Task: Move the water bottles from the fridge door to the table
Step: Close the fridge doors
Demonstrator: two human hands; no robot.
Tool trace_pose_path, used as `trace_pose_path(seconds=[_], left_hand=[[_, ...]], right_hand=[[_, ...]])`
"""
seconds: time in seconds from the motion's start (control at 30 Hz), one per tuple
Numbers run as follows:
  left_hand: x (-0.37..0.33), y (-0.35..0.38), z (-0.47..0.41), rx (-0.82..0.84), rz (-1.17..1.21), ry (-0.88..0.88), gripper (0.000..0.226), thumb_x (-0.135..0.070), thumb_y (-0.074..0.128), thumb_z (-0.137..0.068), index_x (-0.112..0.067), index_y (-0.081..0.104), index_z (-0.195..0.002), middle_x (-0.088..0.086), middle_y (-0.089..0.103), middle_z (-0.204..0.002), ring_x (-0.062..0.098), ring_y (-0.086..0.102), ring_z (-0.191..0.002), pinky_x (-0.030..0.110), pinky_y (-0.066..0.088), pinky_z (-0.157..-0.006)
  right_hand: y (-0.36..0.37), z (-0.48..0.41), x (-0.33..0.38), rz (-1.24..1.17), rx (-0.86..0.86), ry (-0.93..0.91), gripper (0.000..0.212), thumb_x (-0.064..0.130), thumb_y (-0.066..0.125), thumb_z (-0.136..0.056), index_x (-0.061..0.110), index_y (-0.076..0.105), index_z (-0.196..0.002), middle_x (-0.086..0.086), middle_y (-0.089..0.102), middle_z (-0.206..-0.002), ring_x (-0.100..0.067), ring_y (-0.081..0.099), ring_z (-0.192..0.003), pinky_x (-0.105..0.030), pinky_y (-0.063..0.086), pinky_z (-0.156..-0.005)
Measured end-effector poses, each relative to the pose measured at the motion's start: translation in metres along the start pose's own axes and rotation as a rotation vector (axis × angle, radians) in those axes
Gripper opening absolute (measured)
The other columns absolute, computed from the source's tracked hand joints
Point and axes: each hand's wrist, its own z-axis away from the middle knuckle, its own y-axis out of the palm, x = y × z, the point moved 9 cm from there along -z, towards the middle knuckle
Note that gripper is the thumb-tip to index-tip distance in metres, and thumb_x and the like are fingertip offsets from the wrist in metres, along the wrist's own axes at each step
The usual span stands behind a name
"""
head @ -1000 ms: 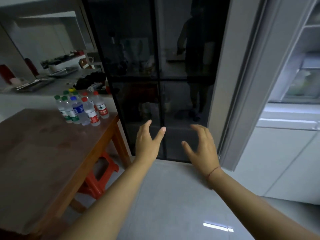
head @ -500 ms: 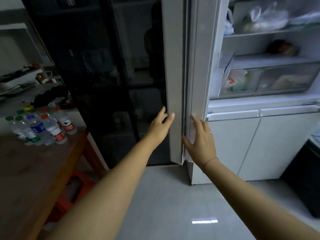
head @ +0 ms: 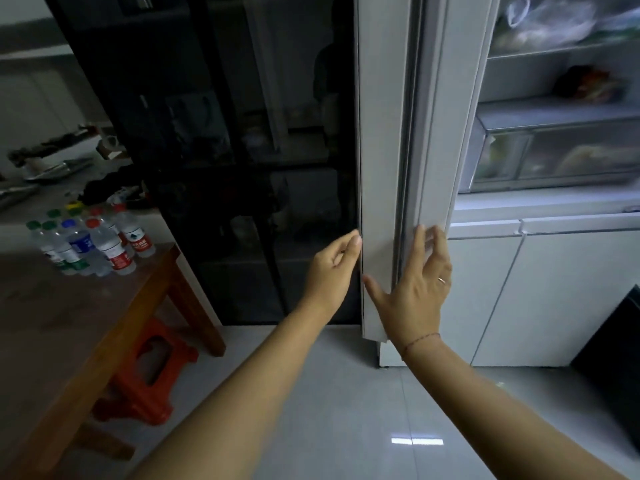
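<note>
Several water bottles point(head: 93, 244) with green, blue, red and yellow caps stand in a cluster on the far corner of the wooden table point(head: 69, 323) at left. The fridge door point(head: 381, 133) stands open and is seen edge-on in the middle, with its black glass front facing left. My left hand point(head: 332, 268) curls its fingers against the door's outer front edge. On the inner side of that edge lies my right hand point(head: 412, 289), its fingers spread flat. The door's inner shelves are hidden from here.
The open fridge interior point(head: 554, 150) at right shows shelves and a drawer with bagged food, above white lower doors point(head: 571, 289). A red stool point(head: 149, 368) sits under the table. A cluttered counter point(head: 52, 168) runs behind it. A dark object point(head: 616, 358) stands at far right.
The view has swung right from the black glass front to the open door's edge. Both hands have reached forward and now touch the door, one on each side of its edge.
</note>
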Motion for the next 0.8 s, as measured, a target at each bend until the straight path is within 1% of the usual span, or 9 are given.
trace_pose_path(seconds=[0.13,0.3,0.5,0.53,0.63,0.67,0.7,0.73,0.8], left_hand=[[-0.006,0.049,0.004,0.007,-0.042,0.017,0.047,-0.047,0.046,-0.094,-0.024,0.052,-0.135,-0.007,0.055,-0.138,-0.006,0.046,-0.12,-0.006,0.033,-0.085],[-0.012,0.097,-0.009,-0.089,-0.112,0.015,0.05,-0.048,0.045,-0.094,-0.031,0.042,-0.142,-0.008,0.043,-0.148,0.007,0.038,-0.134,0.02,0.029,-0.103],[-0.041,0.152,-0.035,-0.133,-0.258,0.098,0.058,-0.048,0.042,-0.095,-0.031,0.027,-0.149,-0.01,0.021,-0.158,0.011,0.021,-0.144,0.028,0.021,-0.111],[-0.044,0.162,-0.041,-0.124,-0.281,0.11,0.059,-0.048,0.042,-0.095,-0.031,0.024,-0.15,-0.01,0.018,-0.159,0.01,0.018,-0.144,0.027,0.02,-0.112],[-0.055,0.191,-0.064,-0.098,-0.327,0.152,0.062,-0.048,0.043,-0.095,-0.031,0.021,-0.15,-0.011,0.015,-0.159,0.009,0.014,-0.145,0.01,0.016,-0.107],[-0.057,0.201,-0.074,-0.086,-0.347,0.166,0.063,-0.049,0.042,-0.095,-0.031,0.02,-0.151,-0.011,0.014,-0.159,0.009,0.013,-0.145,0.015,0.016,-0.111],[-0.059,0.209,-0.085,-0.071,-0.376,0.177,0.064,-0.05,0.042,-0.095,-0.031,0.019,-0.151,-0.01,0.013,-0.16,0.01,0.012,-0.146,0.025,0.015,-0.116],[-0.06,0.218,-0.097,-0.056,-0.411,0.189,0.065,-0.051,0.042,-0.094,-0.03,0.018,-0.151,-0.01,0.012,-0.16,0.01,0.01,-0.146,0.035,0.014,-0.119],[-0.061,0.234,-0.12,-0.037,-0.492,0.231,0.067,-0.051,0.041,-0.094,-0.029,0.014,-0.151,-0.007,0.009,-0.161,0.012,0.007,-0.147,0.042,0.01,-0.119]], right_hand=[[-0.025,-0.015,-0.047,0.016,0.031,0.013,0.104,0.047,0.071,-0.075,0.01,0.011,-0.151,-0.016,0.005,-0.159,-0.027,0.007,-0.147,-0.046,0.017,-0.117],[-0.054,-0.047,-0.109,0.017,0.097,0.0,0.103,0.048,0.065,-0.08,0.013,0.0,-0.152,-0.01,-0.006,-0.161,-0.02,-0.002,-0.147,-0.045,0.009,-0.119],[-0.074,-0.094,-0.17,-0.063,0.101,0.065,0.102,0.05,0.06,-0.084,0.009,-0.005,-0.15,-0.011,-0.005,-0.161,-0.021,-0.003,-0.148,-0.037,0.004,-0.12],[-0.077,-0.103,-0.181,-0.093,0.093,0.089,0.102,0.049,0.061,-0.084,0.008,-0.005,-0.15,-0.011,-0.004,-0.161,-0.022,-0.003,-0.148,-0.033,0.002,-0.119],[-0.082,-0.132,-0.212,-0.22,0.061,0.136,0.099,0.043,0.063,-0.085,0.006,-0.002,-0.15,-0.01,-0.001,-0.161,-0.02,-0.002,-0.148,-0.021,-0.004,-0.113],[-0.083,-0.142,-0.223,-0.258,0.049,0.146,0.097,0.039,0.064,-0.086,0.006,-0.001,-0.151,-0.01,0.001,-0.161,-0.019,-0.002,-0.148,-0.018,-0.004,-0.113],[-0.083,-0.151,-0.234,-0.288,0.04,0.157,0.095,0.035,0.064,-0.087,0.005,0.001,-0.151,-0.01,0.003,-0.16,-0.018,0.0,-0.148,-0.016,-0.004,-0.113],[-0.084,-0.16,-0.245,-0.311,0.032,0.166,0.092,0.032,0.064,-0.087,0.005,0.004,-0.151,-0.009,0.006,-0.16,-0.018,0.002,-0.148,-0.017,-0.002,-0.114],[-0.084,-0.176,-0.264,-0.352,0.031,0.175,0.086,0.027,0.063,-0.089,0.005,0.008,-0.151,-0.008,0.011,-0.16,-0.017,0.007,-0.147,-0.024,0.004,-0.118]])
